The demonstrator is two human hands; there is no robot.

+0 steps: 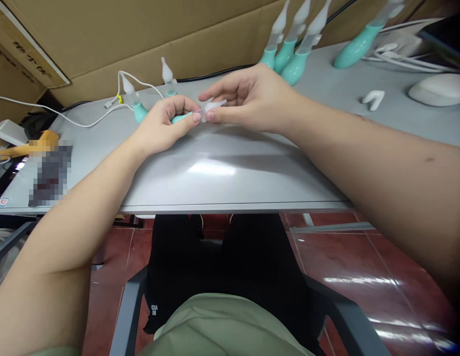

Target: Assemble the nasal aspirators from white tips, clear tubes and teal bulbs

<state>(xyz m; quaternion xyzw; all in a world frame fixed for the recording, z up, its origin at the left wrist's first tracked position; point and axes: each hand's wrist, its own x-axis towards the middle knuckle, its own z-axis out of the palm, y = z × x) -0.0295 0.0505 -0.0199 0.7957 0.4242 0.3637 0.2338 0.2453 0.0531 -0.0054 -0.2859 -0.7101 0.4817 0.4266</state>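
Note:
My left hand [161, 123] is closed round a teal device body [180, 117], of which only a small part shows between the fingers. My right hand [248, 99] pinches a clear, cone-shaped tip [214, 106] at the end of that body, thumb and fingers pressed on it. Both hands meet just above the grey table [215, 168], near its middle.
Two teal devices with clear tips [137, 104] and a white cable [89, 121] lie behind my left hand. Several upright teal devices [289, 54] stand at the back, another [357, 44] to the right. A small white part [373, 98], a white mouse-like object [439, 89] and cardboard [141, 34] are nearby.

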